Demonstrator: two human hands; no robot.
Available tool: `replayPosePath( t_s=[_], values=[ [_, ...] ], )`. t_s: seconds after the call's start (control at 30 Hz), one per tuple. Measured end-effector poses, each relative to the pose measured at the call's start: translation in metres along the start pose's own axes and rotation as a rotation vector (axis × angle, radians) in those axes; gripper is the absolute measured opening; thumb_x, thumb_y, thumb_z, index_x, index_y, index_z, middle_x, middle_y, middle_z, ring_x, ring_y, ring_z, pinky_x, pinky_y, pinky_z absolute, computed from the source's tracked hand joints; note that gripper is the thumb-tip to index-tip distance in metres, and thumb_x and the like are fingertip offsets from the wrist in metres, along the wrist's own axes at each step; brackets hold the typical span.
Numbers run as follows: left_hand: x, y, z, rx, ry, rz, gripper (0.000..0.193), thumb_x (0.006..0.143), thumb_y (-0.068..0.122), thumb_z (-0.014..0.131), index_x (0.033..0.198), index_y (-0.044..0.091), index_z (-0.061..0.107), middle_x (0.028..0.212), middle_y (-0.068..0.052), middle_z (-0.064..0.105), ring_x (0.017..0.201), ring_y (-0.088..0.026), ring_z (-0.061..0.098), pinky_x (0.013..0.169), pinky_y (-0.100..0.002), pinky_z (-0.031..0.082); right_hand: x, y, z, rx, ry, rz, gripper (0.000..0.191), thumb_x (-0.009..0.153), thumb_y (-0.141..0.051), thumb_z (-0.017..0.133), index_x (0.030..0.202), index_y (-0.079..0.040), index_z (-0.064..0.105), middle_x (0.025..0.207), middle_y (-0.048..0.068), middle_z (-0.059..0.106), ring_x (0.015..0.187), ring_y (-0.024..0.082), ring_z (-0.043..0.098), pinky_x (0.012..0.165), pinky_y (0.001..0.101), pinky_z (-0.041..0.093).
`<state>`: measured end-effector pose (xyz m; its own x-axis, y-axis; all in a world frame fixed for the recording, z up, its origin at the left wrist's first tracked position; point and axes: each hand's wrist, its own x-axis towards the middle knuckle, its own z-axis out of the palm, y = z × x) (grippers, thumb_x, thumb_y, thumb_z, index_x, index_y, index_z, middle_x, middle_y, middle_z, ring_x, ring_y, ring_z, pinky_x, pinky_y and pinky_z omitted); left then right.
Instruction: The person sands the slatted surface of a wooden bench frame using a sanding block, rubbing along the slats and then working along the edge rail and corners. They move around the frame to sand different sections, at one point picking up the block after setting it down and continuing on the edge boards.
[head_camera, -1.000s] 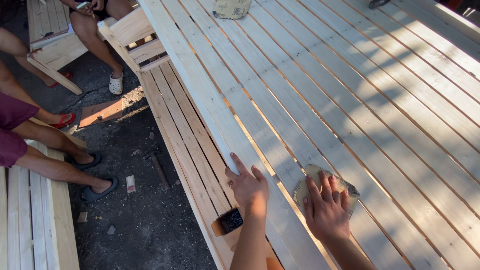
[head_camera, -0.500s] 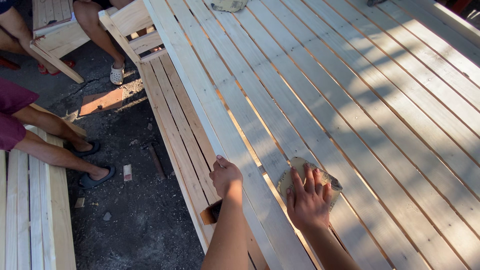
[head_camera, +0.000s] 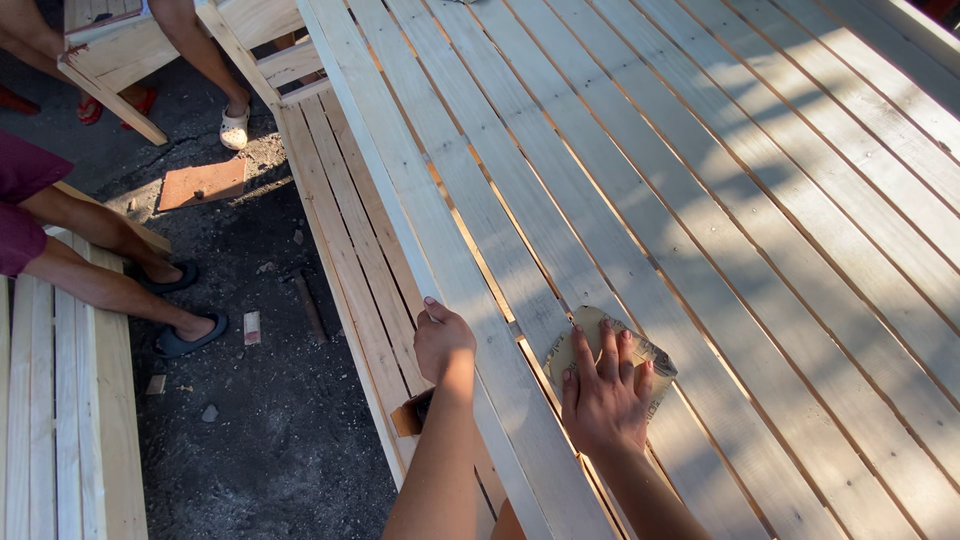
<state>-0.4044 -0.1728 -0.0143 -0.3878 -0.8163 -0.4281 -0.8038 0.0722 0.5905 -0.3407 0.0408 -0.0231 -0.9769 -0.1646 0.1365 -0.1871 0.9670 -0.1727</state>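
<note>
While left hand (head_camera: 444, 338) grips slat edge (head_camera: 470, 330), right hand (head_camera: 603, 393) flattens sandpaper (head_camera: 650, 357).

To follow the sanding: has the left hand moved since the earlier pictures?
Yes. The left hand has left the bench and now grips the slatted top's near edge, fingers closed.

Dark dirt ground (head_camera: 270, 440) in shade, pale wooden benches (head_camera: 70, 420), dappled sunlight, a flat brick (head_camera: 202, 183).

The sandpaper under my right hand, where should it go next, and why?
Probably slide the sandpaper further up the same slat. The right hand presses it flat near the table's close end, the left hand grips the edge board, and most of that slat lies ahead.
</note>
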Motion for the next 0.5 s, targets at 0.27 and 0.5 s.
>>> replayPosePath(
  t_s=[0.27,0.5],
  values=[
    [-0.002,0.002,-0.017,0.079,-0.088,0.073,0.06,0.104,0.053,0.019,0.134,0.019,0.058,0.12,-0.012,0.071,0.111,-0.036,0.068,0.088,-0.053,0.056,-0.005,-0.014,-0.012,0.024,-0.14,-0.224,0.065,0.095,-0.036,0.041,0.158,-0.028,0.028,0.166,0.007,0.021,0.152,0.028,0.021,0.118,0.0612,0.016],
    [0.006,0.002,-0.015,0.078,-0.042,0.115,0.054,0.104,0.049,0.024,0.128,0.018,0.061,0.118,-0.014,0.071,0.11,-0.037,0.068,0.087,-0.055,0.055,0.088,-0.054,0.027,0.077,-0.194,-0.327,0.062,0.1,-0.034,0.042,0.159,-0.028,0.027,0.169,0.0,0.02,0.155,0.024,0.02,0.12,0.0601,0.016]
  ],
)
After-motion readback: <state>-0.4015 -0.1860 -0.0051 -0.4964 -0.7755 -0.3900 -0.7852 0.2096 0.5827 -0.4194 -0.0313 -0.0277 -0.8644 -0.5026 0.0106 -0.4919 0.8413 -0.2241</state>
